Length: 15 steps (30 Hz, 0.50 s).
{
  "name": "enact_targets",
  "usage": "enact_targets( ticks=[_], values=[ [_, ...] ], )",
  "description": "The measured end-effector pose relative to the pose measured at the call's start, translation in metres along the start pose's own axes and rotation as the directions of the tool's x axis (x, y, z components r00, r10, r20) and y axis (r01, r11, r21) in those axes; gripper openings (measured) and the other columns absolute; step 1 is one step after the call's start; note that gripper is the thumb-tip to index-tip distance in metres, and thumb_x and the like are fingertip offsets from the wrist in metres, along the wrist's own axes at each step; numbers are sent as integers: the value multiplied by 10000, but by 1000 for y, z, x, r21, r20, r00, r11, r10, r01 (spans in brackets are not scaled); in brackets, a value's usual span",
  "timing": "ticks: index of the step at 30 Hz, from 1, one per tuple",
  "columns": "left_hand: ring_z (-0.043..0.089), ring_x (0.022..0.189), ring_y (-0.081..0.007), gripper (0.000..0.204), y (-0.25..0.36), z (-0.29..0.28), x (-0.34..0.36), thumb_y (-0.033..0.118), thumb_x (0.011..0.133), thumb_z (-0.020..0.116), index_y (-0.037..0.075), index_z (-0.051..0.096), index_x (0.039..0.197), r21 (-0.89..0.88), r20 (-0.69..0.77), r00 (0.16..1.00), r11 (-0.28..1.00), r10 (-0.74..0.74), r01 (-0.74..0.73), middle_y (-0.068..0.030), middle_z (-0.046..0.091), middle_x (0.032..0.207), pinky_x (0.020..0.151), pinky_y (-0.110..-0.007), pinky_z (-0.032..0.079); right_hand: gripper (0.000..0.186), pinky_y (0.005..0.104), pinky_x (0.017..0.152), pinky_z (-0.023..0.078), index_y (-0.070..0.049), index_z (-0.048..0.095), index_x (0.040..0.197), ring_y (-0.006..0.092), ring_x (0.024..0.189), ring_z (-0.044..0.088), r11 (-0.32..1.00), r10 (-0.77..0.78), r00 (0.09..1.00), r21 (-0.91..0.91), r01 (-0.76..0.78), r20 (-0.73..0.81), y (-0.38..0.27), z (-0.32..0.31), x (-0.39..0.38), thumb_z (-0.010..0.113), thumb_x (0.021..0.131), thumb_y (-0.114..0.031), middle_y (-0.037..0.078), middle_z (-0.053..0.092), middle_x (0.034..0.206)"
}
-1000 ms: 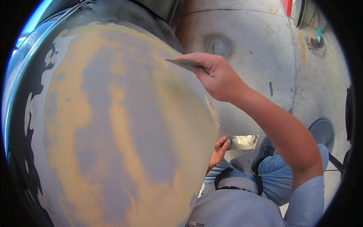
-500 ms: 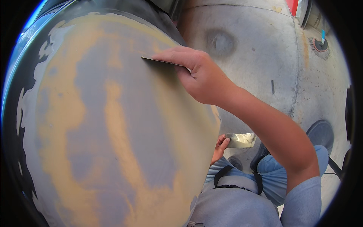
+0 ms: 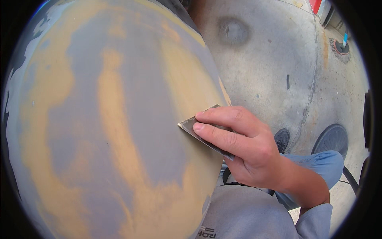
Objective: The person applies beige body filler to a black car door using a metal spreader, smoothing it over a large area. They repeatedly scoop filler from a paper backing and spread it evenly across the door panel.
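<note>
My right hand (image 3: 250, 145) grips a flat, dark metal filler spreader (image 3: 217, 142), with two fingers stretched along its upper face. The spreader lies at a slant against the right side of a large curved vehicle panel (image 3: 155, 131). Grey and yellowish filler patches cover that panel, and fresh-looking pale yellow filler (image 3: 189, 81) runs in a band up from the spreader. My left hand is out of sight.
The panel's right edge drops off to a concrete floor (image 3: 270, 59). A round dark disc (image 3: 332, 141) and a dark shoe (image 3: 282, 139) are at the right. Far right stands a round-based object with a blue-marked stem (image 3: 343, 46).
My right hand has drawn the spreader down the panel towards me, leaving a broader yellow band. My left hand, which held a shiny plate with filler on it, has gone from view.
</note>
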<state>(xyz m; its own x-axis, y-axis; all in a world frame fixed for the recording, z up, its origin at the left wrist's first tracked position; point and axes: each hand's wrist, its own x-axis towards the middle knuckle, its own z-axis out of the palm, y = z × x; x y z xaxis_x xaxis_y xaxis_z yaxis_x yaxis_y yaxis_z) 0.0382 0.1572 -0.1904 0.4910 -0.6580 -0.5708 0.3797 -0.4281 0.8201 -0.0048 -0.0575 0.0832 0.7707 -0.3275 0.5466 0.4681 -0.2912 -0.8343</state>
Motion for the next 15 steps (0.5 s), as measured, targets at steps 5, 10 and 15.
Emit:
enact_targets(
  ticks=[5,10,15],
  values=[
    [667,973,-77,227,-1,1,6,93,1097,589,-8,695,1270,1,-5,1000,1000,5,-5,-1,737,1073,874,-277,550,450,442,900,627,-17,774,1181,379,1073,724,998,26,999,-66,-24,30,-36,-7,-30,766,741,79,186,724,1245],
    [659,949,-71,210,11,1,5,99,1100,586,0,695,1250,122,60,998,992,8,-15,9,730,1049,863,-271,544,409,409,870,642,-89,787,1148,380,1068,725,994,40,999,-100,-37,29,-68,-12,-55,802,751,8,151,736,1238],
    [626,929,-64,190,-5,2,8,105,1107,572,6,698,1211,114,-58,998,993,28,-21,18,712,1025,873,-274,542,336,425,897,635,-153,783,1147,363,1070,727,986,41,995,-167,-26,88,-86,-19,-72,808,824,-67,136,735,1256]
  ],
)
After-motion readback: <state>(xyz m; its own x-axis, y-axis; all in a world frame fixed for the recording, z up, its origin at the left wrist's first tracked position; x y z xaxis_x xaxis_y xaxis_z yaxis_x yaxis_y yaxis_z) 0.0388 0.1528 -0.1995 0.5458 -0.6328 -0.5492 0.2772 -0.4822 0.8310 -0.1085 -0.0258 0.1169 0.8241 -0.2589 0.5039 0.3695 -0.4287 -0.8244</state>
